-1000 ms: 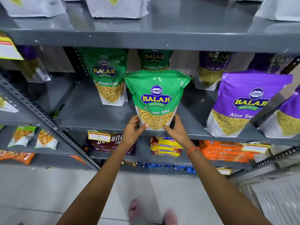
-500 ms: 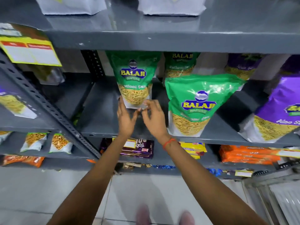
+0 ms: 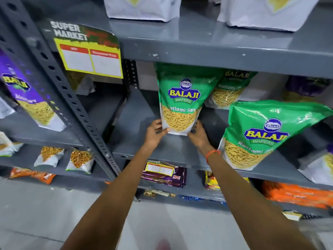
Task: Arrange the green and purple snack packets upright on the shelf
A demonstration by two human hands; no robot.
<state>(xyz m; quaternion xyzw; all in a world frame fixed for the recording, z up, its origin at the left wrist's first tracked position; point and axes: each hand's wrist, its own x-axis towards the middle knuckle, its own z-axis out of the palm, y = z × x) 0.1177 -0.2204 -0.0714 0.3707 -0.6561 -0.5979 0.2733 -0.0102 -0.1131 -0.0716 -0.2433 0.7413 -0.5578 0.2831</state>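
Observation:
A green Ratlami Sev packet (image 3: pixel 181 98) stands upright on the grey middle shelf (image 3: pixel 137 138). My left hand (image 3: pixel 155 134) grips its lower left corner and my right hand (image 3: pixel 197 135) grips its lower right corner. A second green packet (image 3: pixel 259 134) stands at the shelf's front to the right, leaning a little. A third green packet (image 3: pixel 228 87) stands behind, partly hidden. A purple packet (image 3: pixel 304 89) sits in shadow at the back right. Another purple packet (image 3: pixel 23 92) stands in the bay to the left.
A slanted perforated steel post (image 3: pixel 59 82) divides the bays. A yellow price card (image 3: pixel 90 58) hangs from the upper shelf edge. White pouches (image 3: pixel 142 8) stand on the top shelf. Small packets (image 3: pixel 79 161), chocolate bars (image 3: pixel 164 174) and orange packs (image 3: pixel 295 195) fill lower shelves.
Both hands left the front green packet, moved left and back, and closed on the bottom corners of the rear-left green packet. My head turned left, shifting the shelf right in view.

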